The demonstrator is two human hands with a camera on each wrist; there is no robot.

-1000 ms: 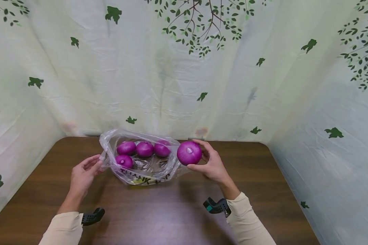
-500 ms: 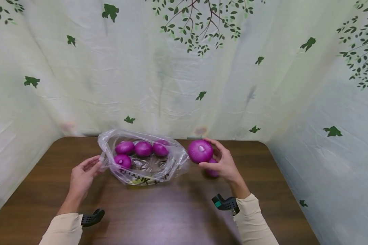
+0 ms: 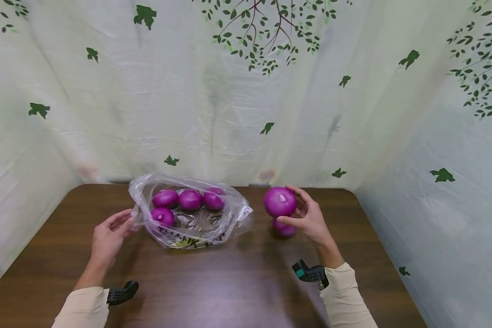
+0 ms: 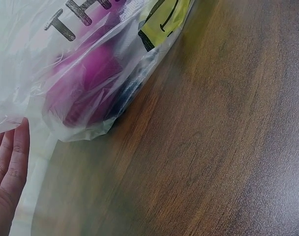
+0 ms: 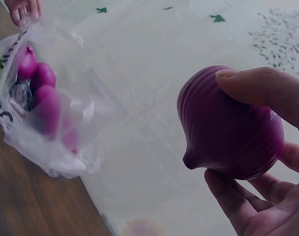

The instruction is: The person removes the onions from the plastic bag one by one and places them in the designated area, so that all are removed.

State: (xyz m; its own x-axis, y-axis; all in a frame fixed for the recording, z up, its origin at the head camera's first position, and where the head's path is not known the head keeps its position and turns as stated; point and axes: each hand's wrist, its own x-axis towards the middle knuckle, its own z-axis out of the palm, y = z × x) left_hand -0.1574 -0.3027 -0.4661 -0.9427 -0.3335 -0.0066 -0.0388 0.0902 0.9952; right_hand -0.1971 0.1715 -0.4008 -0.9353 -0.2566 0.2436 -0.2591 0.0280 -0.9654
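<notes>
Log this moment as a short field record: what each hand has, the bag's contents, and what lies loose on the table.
right hand: right hand holds a purple onion lifted above the table, fingers curled round it
left hand: left hand touches the left edge of the plastic bag
bag contents: four purple onions visible inside
loose on table: one more onion lies beneath the held one
backdrop: leaf-print cloth

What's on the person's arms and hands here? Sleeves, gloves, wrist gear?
Both arms wear long cream sleeves. The left hand and right hand are bare, with no gloves. Each wrist carries a black clip-like mount: the right mount has a teal patch, the left mount is plain black.
</notes>
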